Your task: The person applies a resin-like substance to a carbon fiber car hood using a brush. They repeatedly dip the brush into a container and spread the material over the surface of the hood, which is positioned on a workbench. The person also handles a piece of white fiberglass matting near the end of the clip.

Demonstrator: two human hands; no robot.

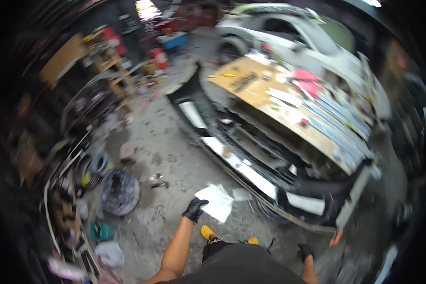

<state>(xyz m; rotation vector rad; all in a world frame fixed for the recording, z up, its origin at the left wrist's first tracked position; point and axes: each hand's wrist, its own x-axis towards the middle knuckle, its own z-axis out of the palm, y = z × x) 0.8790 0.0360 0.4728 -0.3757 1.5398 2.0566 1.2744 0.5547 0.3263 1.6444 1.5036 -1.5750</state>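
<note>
My left hand point(194, 209), in a black glove, is closed on the edge of a white sheet point(217, 203). The sheet hangs creased over the floor, just in front of my feet. My right hand point(306, 252), also gloved in black, is held out low on the right, a little blurred. Its fingers look apart, and I see nothing in them. Ahead of me a black car bumper point(194, 91) lies slantwise, with white strips point(260, 183) along its face. Its near right end is closest to my right hand.
Behind the bumper stands a cardboard-topped table point(241, 78) with long bluish strips point(336, 123) on it. A pale car body point(288, 38) is farther back. To the left are a plastic-lined bucket point(120, 191), a green container point(102, 231) and cluttered shelving point(111, 61).
</note>
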